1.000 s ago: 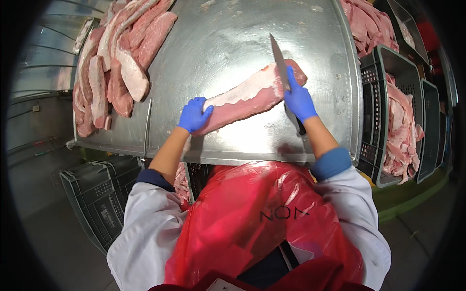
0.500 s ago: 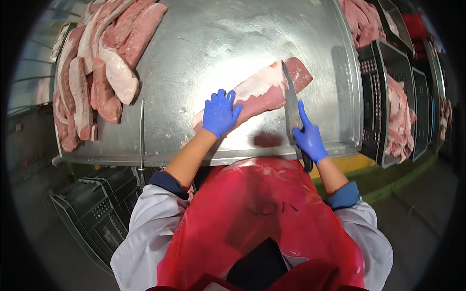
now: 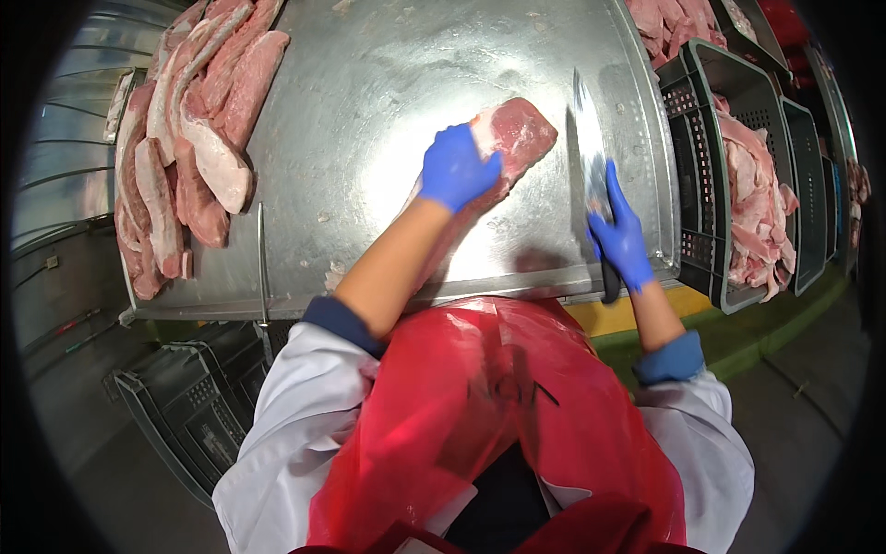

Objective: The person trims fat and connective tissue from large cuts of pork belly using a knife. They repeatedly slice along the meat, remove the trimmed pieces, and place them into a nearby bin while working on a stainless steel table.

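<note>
The person is trimming a slab of pork (image 3: pixel 512 138) lying at the centre of the steel worktop (image 3: pixel 369 83). The left hand (image 3: pixel 457 168) is pressing on it, fingers curled over its top. The right hand (image 3: pixel 620 231), right of centre, is gripping a knife (image 3: pixel 587 120), blade pointing up-frame beside the meat. The next cut likely calls for realigning the blade against the slab's edge.

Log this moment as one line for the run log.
left hand gripping meat cut | right hand holding knife, blade clear of meat | steel table | meat pile left
</note>
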Demonstrator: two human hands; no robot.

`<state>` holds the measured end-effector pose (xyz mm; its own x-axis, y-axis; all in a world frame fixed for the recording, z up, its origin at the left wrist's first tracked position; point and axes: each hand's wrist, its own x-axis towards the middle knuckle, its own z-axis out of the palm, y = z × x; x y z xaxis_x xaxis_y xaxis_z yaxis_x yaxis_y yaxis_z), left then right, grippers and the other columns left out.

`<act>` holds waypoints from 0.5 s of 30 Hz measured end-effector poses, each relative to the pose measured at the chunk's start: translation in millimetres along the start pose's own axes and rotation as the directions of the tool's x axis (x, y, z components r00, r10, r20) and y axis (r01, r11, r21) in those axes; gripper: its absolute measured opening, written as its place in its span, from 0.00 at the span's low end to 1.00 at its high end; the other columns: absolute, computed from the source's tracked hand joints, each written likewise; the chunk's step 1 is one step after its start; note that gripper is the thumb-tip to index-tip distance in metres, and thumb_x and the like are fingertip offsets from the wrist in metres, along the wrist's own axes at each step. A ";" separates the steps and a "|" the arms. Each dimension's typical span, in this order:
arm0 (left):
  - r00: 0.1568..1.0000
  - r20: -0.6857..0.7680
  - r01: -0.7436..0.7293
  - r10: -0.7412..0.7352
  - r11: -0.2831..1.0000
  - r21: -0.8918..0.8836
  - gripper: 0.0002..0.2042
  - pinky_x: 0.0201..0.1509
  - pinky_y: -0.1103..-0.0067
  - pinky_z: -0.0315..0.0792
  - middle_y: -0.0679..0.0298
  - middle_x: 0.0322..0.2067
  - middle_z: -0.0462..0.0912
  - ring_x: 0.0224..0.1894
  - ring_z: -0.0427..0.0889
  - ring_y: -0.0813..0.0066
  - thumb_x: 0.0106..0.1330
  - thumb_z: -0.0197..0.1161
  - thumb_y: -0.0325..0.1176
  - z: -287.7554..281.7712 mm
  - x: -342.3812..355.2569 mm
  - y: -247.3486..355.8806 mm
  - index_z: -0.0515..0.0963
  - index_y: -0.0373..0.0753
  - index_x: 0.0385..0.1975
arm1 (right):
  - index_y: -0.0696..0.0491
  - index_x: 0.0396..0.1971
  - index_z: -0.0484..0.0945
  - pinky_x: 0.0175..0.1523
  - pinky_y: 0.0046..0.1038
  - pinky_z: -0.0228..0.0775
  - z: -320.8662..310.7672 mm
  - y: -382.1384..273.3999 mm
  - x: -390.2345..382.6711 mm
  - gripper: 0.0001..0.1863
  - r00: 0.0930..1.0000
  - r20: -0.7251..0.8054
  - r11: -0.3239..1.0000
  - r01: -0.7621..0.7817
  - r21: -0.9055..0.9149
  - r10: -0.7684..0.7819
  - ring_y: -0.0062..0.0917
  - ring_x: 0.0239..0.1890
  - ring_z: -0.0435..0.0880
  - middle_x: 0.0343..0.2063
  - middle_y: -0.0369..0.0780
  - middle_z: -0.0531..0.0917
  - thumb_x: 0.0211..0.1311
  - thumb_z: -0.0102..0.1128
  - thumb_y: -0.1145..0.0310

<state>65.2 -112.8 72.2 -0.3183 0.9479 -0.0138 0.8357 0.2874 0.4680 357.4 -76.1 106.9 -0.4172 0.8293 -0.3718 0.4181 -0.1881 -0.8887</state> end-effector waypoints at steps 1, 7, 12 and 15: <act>0.985 0.130 0.116 -0.117 0.993 0.011 0.22 0.52 0.61 0.77 0.44 0.41 0.84 0.46 0.83 0.45 0.58 0.65 0.47 8.7 18.0 19.1 0.80 0.32 0.40 | 0.34 0.78 0.47 0.27 0.20 0.72 4.9 11.7 26.1 0.44 0.997 -0.061 0.999 0.050 -0.019 -0.051 0.13 0.22 0.75 0.27 0.36 0.81 0.66 0.53 0.77; 0.951 0.210 0.239 -0.227 0.970 -0.036 0.14 0.45 0.65 0.80 0.45 0.30 0.85 0.36 0.86 0.49 0.52 0.69 0.40 29.3 46.0 2.7 0.84 0.33 0.26 | 0.35 0.78 0.46 0.33 0.30 0.77 61.8 34.9 84.1 0.43 0.986 -0.065 0.983 0.161 0.087 -0.156 0.26 0.24 0.84 0.29 0.45 0.85 0.67 0.56 0.71; 0.946 0.195 0.303 -0.260 0.922 -0.240 0.14 0.40 0.68 0.78 0.45 0.23 0.82 0.26 0.82 0.52 0.55 0.67 0.38 27.9 44.7 -3.9 0.82 0.31 0.19 | 0.33 0.77 0.44 0.48 0.48 0.76 100.5 9.1 111.0 0.39 0.984 0.130 0.960 0.150 -0.236 -0.121 0.55 0.37 0.86 0.34 0.55 0.85 0.70 0.48 0.64; 0.939 0.205 0.327 -0.276 0.899 -0.291 0.14 0.36 0.68 0.76 0.50 0.19 0.81 0.21 0.79 0.62 0.57 0.66 0.36 38.7 42.5 -19.8 0.80 0.32 0.17 | 0.41 0.77 0.44 0.46 0.51 0.75 87.1 10.0 64.9 0.38 0.958 0.286 0.919 0.133 -0.372 -0.023 0.58 0.39 0.84 0.38 0.61 0.83 0.69 0.46 0.67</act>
<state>52.4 -72.9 28.2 -0.4375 0.8391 -0.3232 0.5170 0.5289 0.6730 264.1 -70.0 50.5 -0.6401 0.6479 -0.4129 0.6289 0.1331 -0.7660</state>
